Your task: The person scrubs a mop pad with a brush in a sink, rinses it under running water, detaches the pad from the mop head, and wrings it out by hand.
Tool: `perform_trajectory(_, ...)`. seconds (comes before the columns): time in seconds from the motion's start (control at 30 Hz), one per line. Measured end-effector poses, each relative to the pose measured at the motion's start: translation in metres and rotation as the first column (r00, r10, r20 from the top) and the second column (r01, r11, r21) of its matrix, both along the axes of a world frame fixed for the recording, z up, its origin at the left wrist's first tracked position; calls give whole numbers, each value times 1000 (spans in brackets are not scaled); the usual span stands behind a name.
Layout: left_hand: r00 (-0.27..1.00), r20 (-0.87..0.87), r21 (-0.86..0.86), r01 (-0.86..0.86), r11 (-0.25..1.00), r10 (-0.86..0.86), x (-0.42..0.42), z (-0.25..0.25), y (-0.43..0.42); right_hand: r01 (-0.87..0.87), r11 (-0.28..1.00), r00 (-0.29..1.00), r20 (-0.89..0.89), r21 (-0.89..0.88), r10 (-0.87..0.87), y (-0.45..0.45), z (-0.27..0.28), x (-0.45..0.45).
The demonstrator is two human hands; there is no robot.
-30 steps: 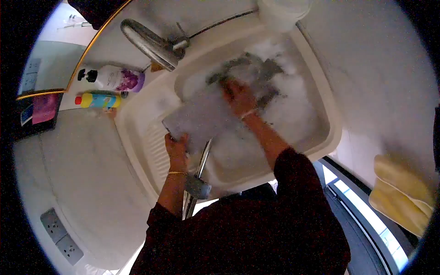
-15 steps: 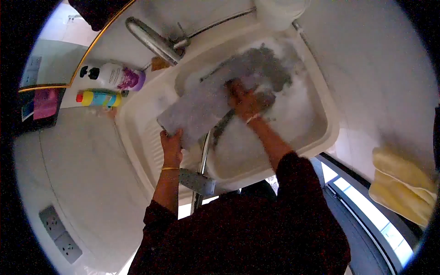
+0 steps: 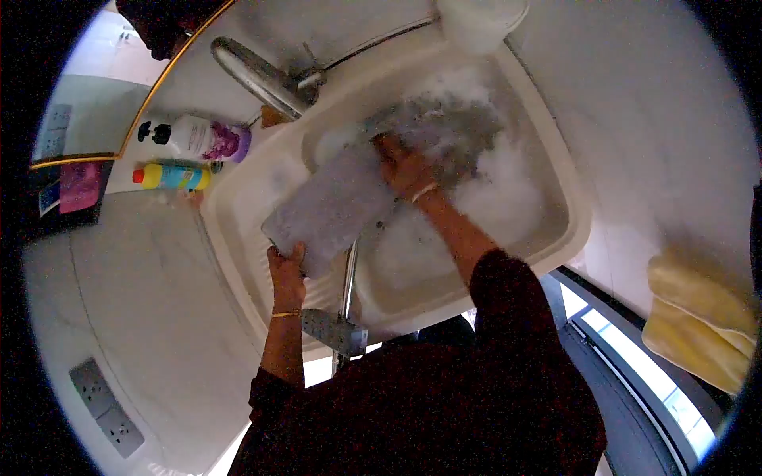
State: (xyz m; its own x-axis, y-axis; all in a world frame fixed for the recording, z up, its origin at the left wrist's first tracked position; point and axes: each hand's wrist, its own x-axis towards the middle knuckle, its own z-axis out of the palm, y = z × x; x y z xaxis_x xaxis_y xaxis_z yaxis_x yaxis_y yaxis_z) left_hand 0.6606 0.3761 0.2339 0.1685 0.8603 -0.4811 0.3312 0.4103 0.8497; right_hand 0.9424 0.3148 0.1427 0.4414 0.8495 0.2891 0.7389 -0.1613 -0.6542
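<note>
A flat grey pad [image 3: 332, 208] slants across the sink [image 3: 578, 214], its upper right part in sudsy water. My left hand [image 3: 287, 274] grips the pad's lower left corner, thumb on top. Near its right end my right hand [image 3: 403, 168] presses on the pad, fingers bent together; whatever lies under them is hidden. Foam [image 3: 520, 186] and murky water surround the pad's far end. A metal pole with a grey flat head [image 3: 335, 332] leans at the sink's front edge, below the pad.
A curved faucet [image 3: 258, 78] stands at the back left. Beside it are a white and purple pump bottle [image 3: 194, 137] and a yellow bottle [image 3: 171, 176]. A white container [image 3: 481, 20] is at the back, a yellow cloth [image 3: 698, 317] at right, a wall socket [image 3: 106, 406] lower left.
The pad has shifted down and to the left with my left hand. My right hand has moved a little left and up along it. The metal pole has moved slightly left.
</note>
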Motion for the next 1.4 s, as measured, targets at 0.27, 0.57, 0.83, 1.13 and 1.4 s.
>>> perform_trajectory(0.27, 999, 0, 72, -32, 997, 32, -25, 16, -13, 51, 918, 984, 177, -392, 21, 12, -6, 41)
perform_trajectory(0.57, 999, 14, 130, -48, 990, 47, -24, 19, -23, -124, 970, 991, 26, -210, 132, 30, 6, -58)
perform_trajectory(0.83, 995, 96, 153, 2, 988, -17, -24, 23, -27, 223, 770, 954, -27, -598, -297, 39, -67, 70)
perform_trajectory(1.13, 996, 70, 190, -73, 979, 61, 2, 23, -22, -101, 984, 990, -83, 149, 114, 26, 24, -27)
perform_trajectory(1.4, 964, 263, 127, -64, 990, 28, 23, -9, 4, 497, 651, 822, 72, -574, -565, 10, -68, 64)
